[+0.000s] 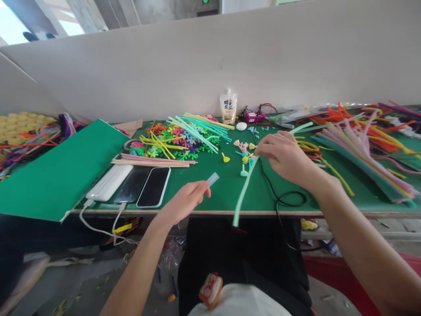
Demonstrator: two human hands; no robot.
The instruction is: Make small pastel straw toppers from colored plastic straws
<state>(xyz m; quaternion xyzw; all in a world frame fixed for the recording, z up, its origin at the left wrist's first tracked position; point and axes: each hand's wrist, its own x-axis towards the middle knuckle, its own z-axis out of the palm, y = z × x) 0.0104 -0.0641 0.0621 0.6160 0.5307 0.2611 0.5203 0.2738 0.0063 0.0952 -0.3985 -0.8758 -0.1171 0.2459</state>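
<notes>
My left hand is closed on a short, translucent whitish strip that sticks out past the thumb; its exact kind cannot be made out. Higher and to the right, my right hand pinches a mint-green pipe cleaner. One end of it hangs down over the table's front edge, and the other shows beyond the knuckles. Beside the right fingertips lie several small pastel pieces with stems, among them a yellow one and a mint one.
Pipe cleaners in bundles fill the right side. Colourful snowflake-shaped pieces are heaped at back centre. A phone, a white power bank and a green board lie left. A black cable crosses the table. Behind stands a pouch.
</notes>
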